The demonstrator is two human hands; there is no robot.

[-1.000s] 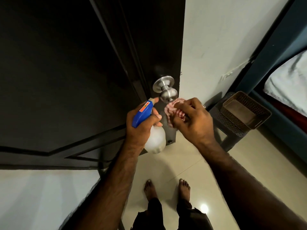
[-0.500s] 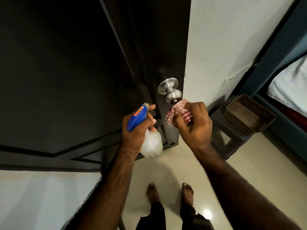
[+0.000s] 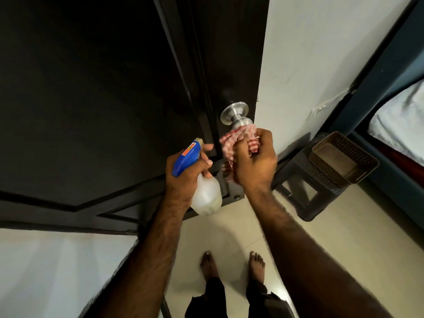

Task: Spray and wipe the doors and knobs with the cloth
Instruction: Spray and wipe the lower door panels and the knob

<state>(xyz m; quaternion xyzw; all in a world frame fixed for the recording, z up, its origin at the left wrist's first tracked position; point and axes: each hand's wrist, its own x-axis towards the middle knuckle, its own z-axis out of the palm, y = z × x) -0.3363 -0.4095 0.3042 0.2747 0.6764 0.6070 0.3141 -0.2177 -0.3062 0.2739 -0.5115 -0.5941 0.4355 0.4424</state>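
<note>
Your bare feet point(image 3: 231, 263) stand on the pale tiled floor point(image 3: 344, 237), nearest the camera, below both forearms.

Left hand point(image 3: 183, 173): fingers point(image 3: 206, 162) curled round the neck of the bottle point(image 3: 205, 196), so the hand grips it. Blue spray head point(image 3: 186, 159) sits above the knuckles, its nozzle tilted up toward the door point(image 3: 91, 88). The white body hangs below the fingers, in front of the door's lower edge.

Right hand point(image 3: 255, 161): fingers curled and closed on the cloth point(image 3: 238, 140), red-and-white checked, bunched. Part of the cloth drapes down on the thumb side of the hand; the upper fold lies just beyond the fingertips and touches the underside of the knob point(image 3: 238, 117). The fingers themselves are just below the knob; whether skin meets metal, you cannot tell. Slight blur on this hand.

Knob: brushed metal, round plate flat on the door, close to the door's free edge. It stands above and beyond the right fingers, and up and to the right of the left fingers.

Door: dark, with raised panel lines, filling the space beyond and left of both hands. White wall point(image 3: 321, 53) beyond and right of the right fingers.

Well to the right of the right fingers: a dark woven stool point(image 3: 305, 187) on the floor, carrying a brown basket point(image 3: 364, 167). Farther right, a blue bed frame point(image 3: 394, 88) with grey bedding point(image 3: 401, 115).
</note>
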